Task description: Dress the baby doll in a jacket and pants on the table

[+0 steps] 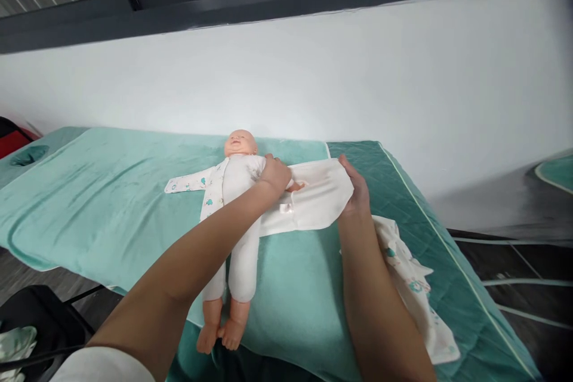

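Observation:
A baby doll (242, 233) with a white cloth body lies on its back, head toward the wall. One sleeve (190, 182) of a white printed baby shirt (320, 191) covers the doll's arm at the left. The shirt's other half is spread out at the right, its plain inner side up. My left hand (276, 175) is closed round the doll's other arm near the shoulder; the doll's small hand (296, 186) pokes out past my fingers over the cloth. At the shirt's far right edge, my right hand (357, 188) grips the fabric, thumb on the edge, some fingers hidden behind.
The bed has a light green cover (111, 191) and a darker quilted one (447, 286). Another printed white garment (414, 286) lies crumpled beside my right forearm. A white wall (313, 83) borders the far side. At lower left stands a black chair (42, 325) with cloth on it.

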`<state>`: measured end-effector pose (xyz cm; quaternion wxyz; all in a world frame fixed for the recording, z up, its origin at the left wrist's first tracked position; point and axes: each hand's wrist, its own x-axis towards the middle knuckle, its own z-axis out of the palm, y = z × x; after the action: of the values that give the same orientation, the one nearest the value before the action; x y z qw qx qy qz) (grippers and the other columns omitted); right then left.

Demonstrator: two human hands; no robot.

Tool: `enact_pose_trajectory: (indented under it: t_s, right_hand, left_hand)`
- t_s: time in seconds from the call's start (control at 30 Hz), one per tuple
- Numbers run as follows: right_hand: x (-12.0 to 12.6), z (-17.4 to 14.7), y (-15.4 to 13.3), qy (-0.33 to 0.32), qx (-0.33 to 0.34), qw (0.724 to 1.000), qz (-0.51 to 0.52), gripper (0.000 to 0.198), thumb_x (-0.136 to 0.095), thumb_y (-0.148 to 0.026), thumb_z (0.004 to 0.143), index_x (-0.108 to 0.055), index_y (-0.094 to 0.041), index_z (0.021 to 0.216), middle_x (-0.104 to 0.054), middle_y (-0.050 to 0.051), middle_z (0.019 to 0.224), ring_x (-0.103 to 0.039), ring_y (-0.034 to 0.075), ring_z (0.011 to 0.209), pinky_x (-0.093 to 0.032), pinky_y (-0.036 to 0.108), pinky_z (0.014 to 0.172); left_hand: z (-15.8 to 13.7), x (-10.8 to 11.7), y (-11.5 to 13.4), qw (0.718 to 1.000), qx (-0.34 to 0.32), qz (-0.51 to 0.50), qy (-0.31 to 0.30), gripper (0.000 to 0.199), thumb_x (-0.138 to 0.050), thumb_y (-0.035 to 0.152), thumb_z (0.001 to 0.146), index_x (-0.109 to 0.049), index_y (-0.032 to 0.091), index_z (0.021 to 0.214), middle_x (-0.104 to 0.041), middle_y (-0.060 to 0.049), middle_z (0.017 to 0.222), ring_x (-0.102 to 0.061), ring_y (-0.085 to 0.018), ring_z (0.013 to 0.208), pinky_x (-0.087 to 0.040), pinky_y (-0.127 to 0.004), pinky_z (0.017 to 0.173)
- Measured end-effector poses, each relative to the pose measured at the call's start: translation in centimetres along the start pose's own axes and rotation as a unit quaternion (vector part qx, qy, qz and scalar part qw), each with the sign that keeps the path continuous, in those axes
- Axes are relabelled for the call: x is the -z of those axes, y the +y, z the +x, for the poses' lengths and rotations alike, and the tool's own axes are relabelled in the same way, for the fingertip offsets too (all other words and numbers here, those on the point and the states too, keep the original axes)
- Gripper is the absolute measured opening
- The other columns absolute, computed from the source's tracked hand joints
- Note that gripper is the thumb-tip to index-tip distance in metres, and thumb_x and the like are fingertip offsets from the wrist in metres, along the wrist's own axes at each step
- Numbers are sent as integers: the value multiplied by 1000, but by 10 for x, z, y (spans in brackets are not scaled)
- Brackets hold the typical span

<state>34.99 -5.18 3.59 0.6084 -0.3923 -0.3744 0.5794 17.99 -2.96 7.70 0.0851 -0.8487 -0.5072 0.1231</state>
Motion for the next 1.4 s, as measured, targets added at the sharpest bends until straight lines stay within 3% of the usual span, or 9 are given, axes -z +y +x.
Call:
enact_pose_trajectory:
  t_s: [0.17, 0.37, 0.5, 0.63, 0.83, 0.93, 1.03, 1.17, 1.4]
  right_hand:
    - [-29, -15, 4, -68, -25, 997, 0, 48, -58, -70, 83, -69, -25, 97, -76, 8, 85, -72, 33, 97, -60, 48, 80]
    - [-53, -29, 24, -114, 9, 993, 40, 48, -74, -53, 77, -65, -24, 115, -74, 6, 102, -71, 29, 97, -60, 42, 79]
    - [-61, -38, 30, -184, 0, 983, 22, 56, -79, -42, 75, -62, -29, 126, -68, 5, 122, -68, 25, 104, -58, 35, 81]
    - [-69, -46, 39, -275, -21, 961, 27, 64, -78, -35, 80, -54, -37, 140, -59, 3, 134, -64, 17, 97, -55, 30, 78]
    - [-77, -52, 42, -348, -47, 936, 22, 59, -72, -30, 89, -51, -39, 143, -45, 6, 154, -63, 14, 95, -54, 31, 79]
    - [-77, -54, 39, -364, -44, 930, 11, 59, -72, -30, 90, -51, -39, 144, -39, 7, 160, -63, 14, 92, -55, 30, 77]
    - [-74, -55, 36, -367, -41, 929, -8, 57, -73, -33, 89, -53, -35, 142, -41, 9, 160, -63, 14, 88, -56, 31, 74]
    - [-71, -55, 37, -307, 12, 950, -57, 42, -71, -41, 90, -63, -29, 129, -62, 10, 138, -66, 16, 85, -56, 33, 73]
    - [-68, -47, 49, -161, 111, 957, -216, 25, -67, -47, 91, -70, -23, 95, -68, 3, 93, -61, 17, 85, -50, 34, 83]
  left_hand:
    - [5, -4, 1, 998, 23, -60, 4, 32, -66, 15, 85, -72, 13, 115, -69, -17, 123, -55, -31, 120, -31, -46, 104]
    - [8, -4, -19, 991, 43, -130, 2, 34, -61, 14, 84, -70, 10, 117, -65, -21, 125, -55, -33, 124, -38, -45, 105]
    - [2, 3, -44, 979, 27, -199, -17, 28, -61, 21, 86, -72, 11, 110, -72, -18, 107, -67, -28, 97, -49, -35, 83]
    - [-5, 12, -72, 970, 4, -243, -6, 21, -55, 19, 88, -73, 12, 95, -74, -12, 94, -67, -21, 80, -48, -28, 71]
    - [-14, 15, -90, 908, 37, -413, 60, 39, -49, 41, 93, -70, 16, 115, -75, -9, 107, -67, -20, 95, -49, -28, 83]
    - [-13, 11, -86, 916, 21, -399, 41, 46, -61, 37, 85, -63, 19, 127, -73, -8, 112, -67, -21, 97, -49, -29, 84]
    - [-13, 6, -85, 930, 47, -354, 87, 41, -55, 24, 87, -63, 18, 127, -73, -8, 104, -67, -22, 92, -49, -32, 85]
    - [-19, -1, -101, 911, 106, -353, 186, 31, -50, 16, 87, -68, 20, 112, -70, -8, 119, -65, -21, 106, -48, -32, 93]
    - [-39, -25, -124, 870, 188, -414, 191, 28, -53, 21, 86, -66, 21, 111, -71, -6, 112, -64, -22, 103, -48, -32, 88]
